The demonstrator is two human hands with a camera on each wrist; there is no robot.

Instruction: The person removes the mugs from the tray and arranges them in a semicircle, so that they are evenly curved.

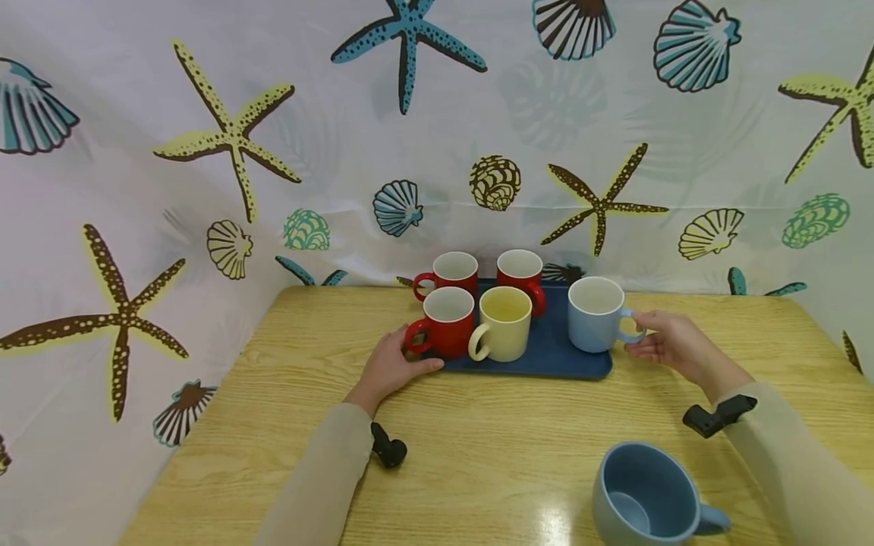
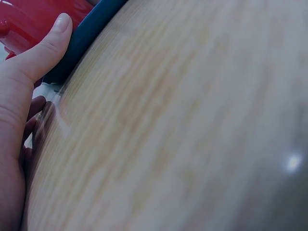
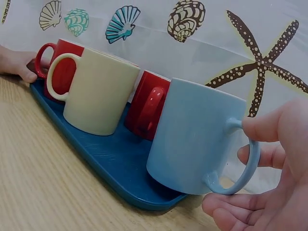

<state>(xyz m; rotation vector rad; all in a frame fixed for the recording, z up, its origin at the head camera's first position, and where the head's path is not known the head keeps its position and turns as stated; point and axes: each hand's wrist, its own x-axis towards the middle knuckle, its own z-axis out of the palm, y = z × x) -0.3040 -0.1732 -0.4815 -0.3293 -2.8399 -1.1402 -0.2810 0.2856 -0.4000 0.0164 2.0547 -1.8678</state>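
Observation:
A navy tray (image 1: 546, 353) carries several mugs at the back of the table. At its left end my left hand (image 1: 391, 369) grips the tray's corner, thumb over the rim beside the front red mug (image 1: 454, 339); its other fingers are partly hidden. My right hand (image 1: 679, 349) pinches the handle of a light blue mug (image 1: 589, 326), a finger passing through the handle in the right wrist view. That mug stands upright at the tray's right end; I cannot tell whether its base touches. A cream mug (image 3: 98, 96) and two more red mugs, left (image 1: 466, 282) and right (image 1: 529, 287), share the tray.
A wide grey-blue mug (image 1: 608, 497) stands on the wooden table (image 1: 478, 455) at the front right, its handle pointing right, near my right forearm. Behind the tray hangs a white cloth (image 1: 437, 152) printed with shells and starfish.

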